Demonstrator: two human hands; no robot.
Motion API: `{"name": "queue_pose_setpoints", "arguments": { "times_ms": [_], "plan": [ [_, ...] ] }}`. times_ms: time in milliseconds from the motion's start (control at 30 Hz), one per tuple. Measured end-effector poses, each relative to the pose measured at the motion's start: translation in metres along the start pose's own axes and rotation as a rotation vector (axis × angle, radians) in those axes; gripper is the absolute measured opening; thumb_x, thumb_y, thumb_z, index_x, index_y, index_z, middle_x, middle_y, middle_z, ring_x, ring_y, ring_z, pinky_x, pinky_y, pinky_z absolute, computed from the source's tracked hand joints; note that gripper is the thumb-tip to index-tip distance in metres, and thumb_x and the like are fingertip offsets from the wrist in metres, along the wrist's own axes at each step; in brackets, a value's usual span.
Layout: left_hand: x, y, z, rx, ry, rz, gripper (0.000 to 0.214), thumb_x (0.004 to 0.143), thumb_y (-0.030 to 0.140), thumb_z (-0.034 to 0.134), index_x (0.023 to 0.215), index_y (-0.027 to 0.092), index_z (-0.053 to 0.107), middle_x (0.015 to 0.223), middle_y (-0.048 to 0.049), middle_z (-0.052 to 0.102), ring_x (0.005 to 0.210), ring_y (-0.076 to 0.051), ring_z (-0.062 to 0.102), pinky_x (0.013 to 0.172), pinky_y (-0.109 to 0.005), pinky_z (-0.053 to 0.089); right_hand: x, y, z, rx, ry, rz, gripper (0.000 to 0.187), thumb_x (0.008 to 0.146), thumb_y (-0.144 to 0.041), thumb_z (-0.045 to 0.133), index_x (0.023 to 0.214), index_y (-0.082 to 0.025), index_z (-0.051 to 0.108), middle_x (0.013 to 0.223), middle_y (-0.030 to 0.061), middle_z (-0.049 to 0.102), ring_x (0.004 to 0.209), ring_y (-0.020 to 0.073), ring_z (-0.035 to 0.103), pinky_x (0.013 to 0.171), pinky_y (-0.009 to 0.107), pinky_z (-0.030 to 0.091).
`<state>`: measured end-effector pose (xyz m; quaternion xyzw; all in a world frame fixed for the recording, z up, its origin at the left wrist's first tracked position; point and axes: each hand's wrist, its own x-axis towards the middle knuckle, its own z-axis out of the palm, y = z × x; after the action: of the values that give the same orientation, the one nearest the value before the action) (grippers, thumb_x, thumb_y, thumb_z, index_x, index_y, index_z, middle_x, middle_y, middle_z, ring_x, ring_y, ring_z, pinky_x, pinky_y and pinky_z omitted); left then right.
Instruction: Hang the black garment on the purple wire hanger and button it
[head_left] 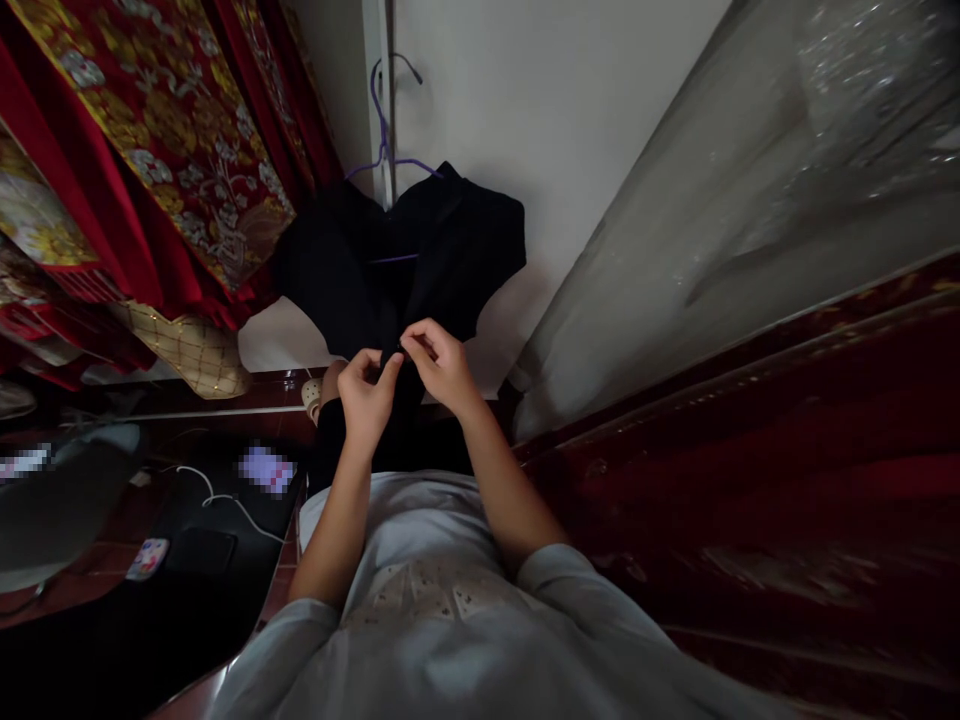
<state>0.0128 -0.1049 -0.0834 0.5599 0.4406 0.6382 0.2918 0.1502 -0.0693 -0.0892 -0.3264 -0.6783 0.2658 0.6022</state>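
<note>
A black garment [469,240] with a collar and sleeves hangs in front of me on a purple hanger [384,150]. Both hands are at the lower part of its front opening. Between thumb and fingers, my left hand [369,395] pinches the front edge of the cloth. My right hand [439,365] is just to the right and slightly higher, its thumb and forefinger closed together at the same edge. Whatever small piece lies between those fingertips is too dark and small to make out.
Red and gold patterned curtains [195,130] hang at the left. A plastic-covered surface [660,260] slants along the right, above dark red furniture [750,500]. On the left, a white cable [206,485] and a phone-like object [266,470] lie on a black surface.
</note>
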Motion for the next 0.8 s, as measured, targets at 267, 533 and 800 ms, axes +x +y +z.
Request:
{"name": "queue_pose_setpoints", "arguments": {
  "times_ms": [267,533,800],
  "plan": [
    [-0.015,0.002,0.030,0.190,-0.138,0.104,0.027,0.091,0.032,0.072,0.075,0.019,0.056,0.068,0.0027,0.055,0.064,-0.013,0.052,0.062,-0.024,0.038,0.178,-0.014,-0.034,-0.551,0.182,-0.247,0.015,0.105,-0.019,0.053,0.090,-0.021,0.054,0.094,0.0032,0.066,0.088,0.0146,0.059,0.087,0.029,0.046],
    [-0.036,-0.079,0.012,0.427,0.212,-0.043,0.049,0.082,0.032,0.084,0.123,0.021,0.059,0.135,-0.0148,0.058,0.135,-0.031,0.051,0.119,-0.043,0.035,0.211,-0.059,-0.054,-0.579,0.258,-0.452,0.015,0.106,-0.013,0.048,0.094,-0.021,0.051,0.096,0.0051,0.064,0.089,0.0126,0.059,0.085,0.023,0.046],
    [-0.036,-0.173,0.027,0.345,-0.236,-0.811,0.108,0.065,0.030,0.099,0.154,0.015,0.041,0.166,-0.0276,0.030,0.156,-0.047,0.026,0.125,-0.060,0.029,0.228,-0.083,-0.048,-0.580,0.173,-0.478,0.009,0.105,-0.012,0.046,0.101,-0.017,0.053,0.101,0.0073,0.064,0.091,0.0151,0.058,0.083,0.027,0.043]
  ]
}}
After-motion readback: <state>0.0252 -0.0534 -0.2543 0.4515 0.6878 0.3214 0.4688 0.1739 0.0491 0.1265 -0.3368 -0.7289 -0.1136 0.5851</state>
